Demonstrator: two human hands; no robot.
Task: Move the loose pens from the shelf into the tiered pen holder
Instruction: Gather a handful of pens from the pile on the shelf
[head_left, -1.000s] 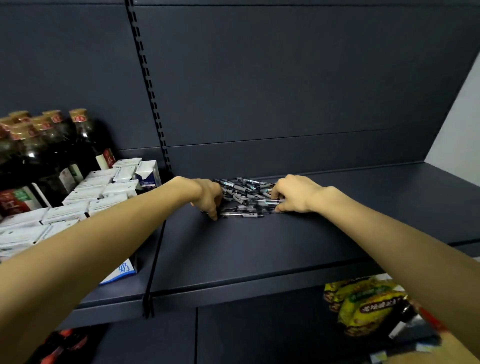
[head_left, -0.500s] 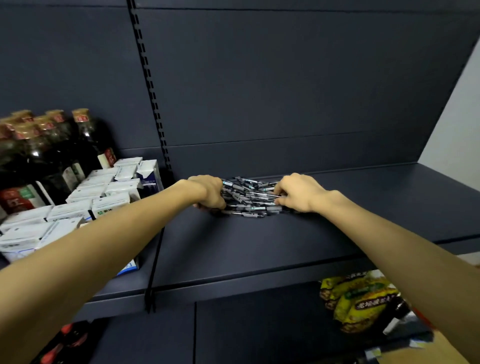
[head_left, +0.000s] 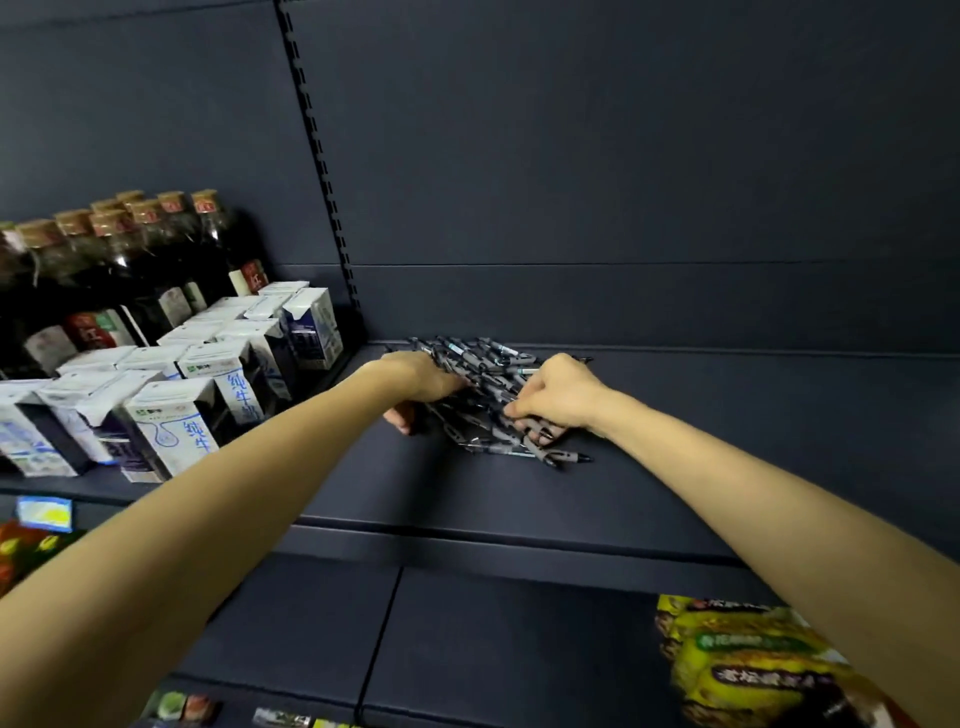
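So the person's got both hands on the pile of loose pens (head_left: 488, 384) at the back of the dark shelf (head_left: 675, 467), and the step looks like scooping the heap into one bundle. Best bet here is probably to squeeze the pile in from both sides so the pens line up roughly parallel, then get the fingers under before lifting. They're crossed every which way right now, so a quick grab would likely drop a few. One pen (head_left: 550, 457) sticks out at the front near the edge of the heap and could get left behind or roll.

Left hand (head_left: 421, 382) is pressed against the left side of the pile, fingers curled down, thumb touching the shelf. Can't tell if it's actually got pens clamped or is just pushing. Right hand (head_left: 553, 397) is curled over the right side with its fingers closed around several pens, so that's a grip.

No tiered pen holder anywhere in view, so no idea how far they'll have to carry them. Milk cartons (head_left: 171, 415) sit on the next bay over, well clear of the left arm
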